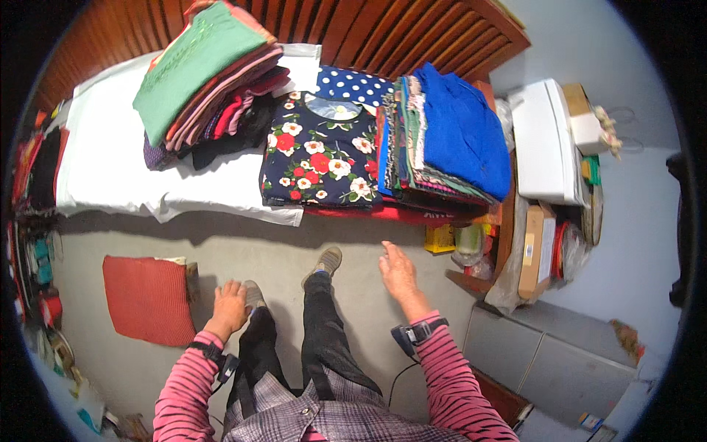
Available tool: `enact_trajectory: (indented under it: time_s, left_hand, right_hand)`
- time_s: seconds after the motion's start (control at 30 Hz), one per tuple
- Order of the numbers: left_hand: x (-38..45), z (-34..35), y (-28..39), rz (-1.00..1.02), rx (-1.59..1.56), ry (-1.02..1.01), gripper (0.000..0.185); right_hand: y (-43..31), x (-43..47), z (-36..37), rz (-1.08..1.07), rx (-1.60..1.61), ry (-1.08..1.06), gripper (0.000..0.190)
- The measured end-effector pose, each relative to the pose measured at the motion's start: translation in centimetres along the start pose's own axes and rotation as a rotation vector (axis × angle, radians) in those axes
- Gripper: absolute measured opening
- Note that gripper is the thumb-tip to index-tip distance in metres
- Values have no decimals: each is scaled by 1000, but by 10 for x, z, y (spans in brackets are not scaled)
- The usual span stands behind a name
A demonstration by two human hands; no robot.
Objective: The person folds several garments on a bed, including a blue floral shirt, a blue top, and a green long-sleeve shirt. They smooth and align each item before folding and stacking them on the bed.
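Note:
My left hand (231, 308) hangs above the floor over my left shoe, fingers apart and holding nothing. To the right, my right hand (399, 272) reaches forward with nothing in it, short of the bench edge. Before me lies a folded dark floral top (317, 157) on a surface partly covered by a white sheet (105, 160). Left of it leans a stack of folded clothes with a green garment (201, 69) on top. On its right stands another stack, topped by a blue garment (464, 132). A blue polka-dot fabric (353, 84) shows behind the floral top.
A stool-like object under a red ribbed cloth (149, 301) stands on the floor at left. A slatted wooden headboard (353, 33) runs behind the clothes. At right are a white container (544, 141), a cardboard box (536, 251), a yellow box (439, 238) and a grey cabinet (547, 353).

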State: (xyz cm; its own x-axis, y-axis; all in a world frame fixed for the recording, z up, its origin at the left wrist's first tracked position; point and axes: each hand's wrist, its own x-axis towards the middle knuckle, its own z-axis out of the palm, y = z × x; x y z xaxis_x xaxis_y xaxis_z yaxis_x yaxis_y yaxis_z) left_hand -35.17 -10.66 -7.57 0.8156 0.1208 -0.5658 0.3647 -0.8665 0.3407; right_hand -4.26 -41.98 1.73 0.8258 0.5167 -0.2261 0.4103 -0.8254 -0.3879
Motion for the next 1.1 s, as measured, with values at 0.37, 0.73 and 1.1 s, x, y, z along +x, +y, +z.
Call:
enact_trajectory:
  time_s: [0.37,0.73,1.1]
  left_hand:
    - [-32,-12,-48,-127,-128,-155,53]
    - [187,-199,188,390,-756,257,51]
    - [319,-263,312,170,-996,185,98]
  right_hand:
    - [5,20,51,365,699,17,27]
    - [59,115,25,600,1677,463,47]
    - [44,159,36,854,1841,457,29]
